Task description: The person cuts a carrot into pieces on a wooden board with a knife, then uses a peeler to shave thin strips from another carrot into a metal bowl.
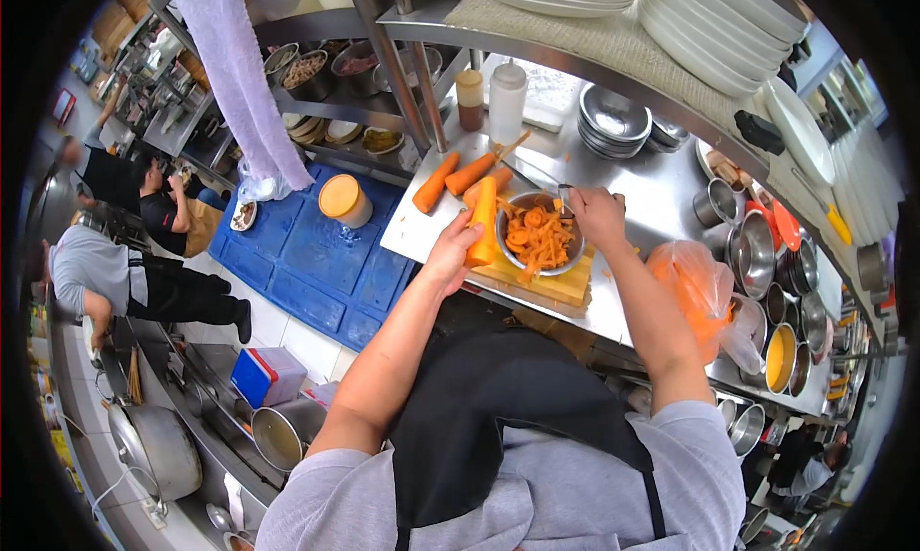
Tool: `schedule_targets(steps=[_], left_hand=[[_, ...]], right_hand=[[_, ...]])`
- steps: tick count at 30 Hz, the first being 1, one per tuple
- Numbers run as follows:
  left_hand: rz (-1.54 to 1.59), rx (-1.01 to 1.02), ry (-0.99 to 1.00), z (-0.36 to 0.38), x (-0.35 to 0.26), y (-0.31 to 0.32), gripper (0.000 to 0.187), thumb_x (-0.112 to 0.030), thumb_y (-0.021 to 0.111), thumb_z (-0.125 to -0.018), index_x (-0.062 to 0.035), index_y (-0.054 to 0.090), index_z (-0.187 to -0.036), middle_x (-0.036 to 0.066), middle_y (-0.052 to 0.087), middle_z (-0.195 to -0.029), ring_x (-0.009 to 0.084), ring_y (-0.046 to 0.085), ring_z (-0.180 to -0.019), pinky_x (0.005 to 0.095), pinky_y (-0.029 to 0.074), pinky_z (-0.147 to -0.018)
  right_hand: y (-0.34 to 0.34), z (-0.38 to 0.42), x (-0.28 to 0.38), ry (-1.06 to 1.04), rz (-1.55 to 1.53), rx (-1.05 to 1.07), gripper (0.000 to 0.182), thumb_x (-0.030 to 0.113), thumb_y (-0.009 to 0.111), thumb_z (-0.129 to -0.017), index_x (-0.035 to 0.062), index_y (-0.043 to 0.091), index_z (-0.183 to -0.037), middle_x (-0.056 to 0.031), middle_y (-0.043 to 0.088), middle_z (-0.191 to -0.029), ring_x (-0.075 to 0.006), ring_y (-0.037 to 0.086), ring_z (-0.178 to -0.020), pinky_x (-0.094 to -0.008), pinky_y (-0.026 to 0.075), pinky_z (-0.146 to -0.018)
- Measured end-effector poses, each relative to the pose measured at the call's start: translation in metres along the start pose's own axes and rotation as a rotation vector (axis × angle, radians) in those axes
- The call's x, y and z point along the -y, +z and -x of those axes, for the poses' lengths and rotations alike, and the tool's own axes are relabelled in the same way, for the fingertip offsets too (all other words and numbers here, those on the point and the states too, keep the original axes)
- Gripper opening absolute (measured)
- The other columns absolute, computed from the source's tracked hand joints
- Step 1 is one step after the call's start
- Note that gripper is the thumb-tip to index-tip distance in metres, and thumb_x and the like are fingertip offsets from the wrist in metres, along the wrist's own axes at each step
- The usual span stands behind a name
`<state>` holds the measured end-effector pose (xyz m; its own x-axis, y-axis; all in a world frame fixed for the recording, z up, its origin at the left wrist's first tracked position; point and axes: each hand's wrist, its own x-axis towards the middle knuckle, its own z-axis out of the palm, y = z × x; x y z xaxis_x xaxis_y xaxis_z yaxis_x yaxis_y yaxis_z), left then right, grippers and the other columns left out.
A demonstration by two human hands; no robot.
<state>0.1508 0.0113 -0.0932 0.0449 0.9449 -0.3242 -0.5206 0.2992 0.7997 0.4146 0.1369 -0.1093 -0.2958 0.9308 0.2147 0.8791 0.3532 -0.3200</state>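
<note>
My left hand is closed around the lower end of a thick peeled carrot, held upright at the left rim of a metal bowl. Orange carrot peelings and pieces fill the bowl and spill over its front edge. Above the bowl's right side, my right hand grips a thin metal-bladed tool; its exact kind is hard to make out. The bowl rests on a yellow cutting board. Whole carrots lie on the steel counter, left of and behind the bowl.
Two squeeze bottles and stacked metal bowls stand behind. A plastic bag of orange contents sits right of my forearm. Plates load the overhead shelf. A blue lidded chest bears a tub. Other people stand left.
</note>
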Motion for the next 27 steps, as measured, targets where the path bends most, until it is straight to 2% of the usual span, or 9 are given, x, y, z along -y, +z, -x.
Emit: schedule_targets(steps=[4,6,8,11,12,14,15,19,27], left_hand=[[0.094,-0.051,-0.020,-0.008,-0.004,-0.003,0.050,-0.014,0.046,-0.102,-0.0016,0.039,-0.149,0.012,0.056,-0.133,0.0240,0.056,-0.123,0.0402,0.046,-0.103],[0.096,-0.034,0.024,-0.013,-0.001,-0.002,0.051,-0.015,0.050,-0.101,-0.0022,0.039,-0.149,0.011,0.056,-0.133,0.0236,0.055,-0.124,0.0406,0.046,-0.104],[0.116,-0.027,0.075,-0.023,0.000,-0.003,0.052,-0.016,0.054,-0.100,-0.0028,0.039,-0.149,0.010,0.056,-0.132,0.0232,0.055,-0.124,0.0410,0.045,-0.105],[0.108,0.112,0.179,-0.016,-0.009,0.002,0.064,-0.011,0.070,-0.092,-0.0053,0.038,-0.148,0.009,0.054,-0.133,0.0234,0.053,-0.125,0.0428,0.046,-0.106],[0.107,0.119,0.181,-0.019,-0.011,0.003,0.064,-0.011,0.070,-0.092,-0.0053,0.038,-0.148,0.009,0.054,-0.133,0.0234,0.053,-0.125,0.0428,0.046,-0.106],[0.064,0.184,0.249,-0.020,-0.013,0.006,0.054,0.002,0.068,-0.090,-0.0059,0.045,-0.137,0.008,0.056,-0.127,0.0217,0.055,-0.123,0.0404,0.046,-0.106],[0.057,0.195,0.253,-0.022,-0.011,0.005,0.054,0.002,0.068,-0.090,-0.0059,0.045,-0.137,0.008,0.056,-0.127,0.0217,0.055,-0.123,0.0404,0.046,-0.106],[-0.042,0.165,0.335,-0.025,0.012,0.007,0.052,0.005,0.075,-0.084,-0.0071,0.047,-0.125,0.011,0.059,-0.129,0.0245,0.060,-0.117,0.0366,0.048,-0.104],[-0.233,0.067,0.483,-0.032,0.007,0.027,0.048,0.011,0.071,-0.082,-0.0039,0.048,-0.121,0.014,0.061,-0.126,0.0209,0.060,-0.116,0.0349,0.048,-0.105]], right_hand=[[0.010,0.002,0.011,-0.056,-0.041,-0.057,0.043,0.038,0.045,-0.103,0.0089,0.072,-0.086,-0.0119,0.073,-0.092,-0.0334,0.065,-0.093,-0.0542,0.041,-0.086],[0.005,-0.003,0.019,0.058,0.076,0.256,0.045,0.040,0.044,-0.103,0.0079,0.072,-0.088,-0.0158,0.073,-0.095,-0.0350,0.066,-0.092,-0.0558,0.041,-0.089],[-0.013,-0.008,0.020,0.049,0.001,0.141,0.047,0.040,0.043,-0.103,0.0068,0.072,-0.088,-0.0193,0.072,-0.095,-0.0363,0.067,-0.093,-0.0516,0.045,-0.089],[-0.009,-0.021,-0.010,0.180,-0.842,0.129,0.049,0.040,0.042,-0.103,0.0050,0.072,-0.087,-0.0202,0.072,-0.088,-0.0372,0.069,-0.087,-0.0394,0.052,-0.074],[0.014,-0.024,-0.025,0.180,-0.840,0.122,0.049,0.040,0.042,-0.103,0.0050,0.072,-0.087,-0.0202,0.072,-0.088,-0.0372,0.069,-0.087,-0.0394,0.052,-0.074],[0.043,-0.023,-0.044,-0.234,-0.064,0.157,0.046,0.040,0.045,-0.102,0.0062,0.072,-0.085,-0.0178,0.072,-0.084,-0.0375,0.069,-0.083,-0.0437,0.050,-0.076],[-0.016,-0.005,0.009,0.035,0.150,0.239,0.043,0.039,0.047,-0.101,0.0085,0.072,-0.084,-0.0151,0.072,-0.085,-0.0377,0.068,-0.084,-0.0483,0.049,-0.080],[-0.023,0.010,0.033,-0.040,-0.079,-0.030,0.041,0.040,0.046,-0.102,0.0121,0.072,-0.085,-0.0129,0.072,-0.084,-0.0360,0.068,-0.085,-0.0519,0.044,-0.083],[-0.046,0.017,0.070,-0.091,-0.079,-0.050,0.037,0.037,0.051,-0.100,0.0120,0.070,-0.080,-0.0107,0.070,-0.077,-0.0314,0.065,-0.083,-0.0488,0.040,-0.082]])
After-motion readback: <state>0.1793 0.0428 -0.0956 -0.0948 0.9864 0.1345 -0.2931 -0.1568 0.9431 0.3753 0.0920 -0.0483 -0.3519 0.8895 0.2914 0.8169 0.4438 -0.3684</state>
